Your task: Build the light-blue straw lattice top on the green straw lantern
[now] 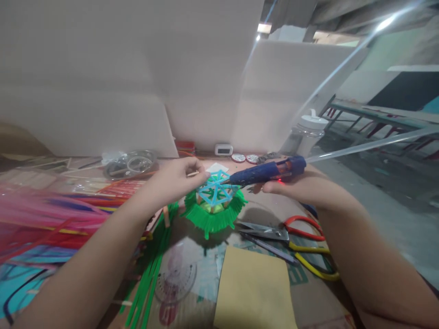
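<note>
My right hand (291, 183) is wrapped round a dark blue hot glue gun (264, 172), its nozzle pointing left. A long clear glue stick (370, 145) sticks out of the gun's back. The nozzle tip touches or nearly touches a light blue spoked frame (215, 194), which sits above a green fringed ring (209, 221). At the frame's left edge my left hand (183, 176) is closed in a pinch, with a short thin wooden stick (193, 173) showing between its fingers. Whether those fingertips also touch the frame, I cannot tell.
Scissors (267, 230) with red and yellow handles lie beside a pen (270, 249), in front of my right hand. Nearer me are yellow paper (255, 288) and a clear protractor (176, 283). Green strips (149, 278) and coloured pipe cleaners (51, 219) cover the left. A bottle (307, 132) stands back right.
</note>
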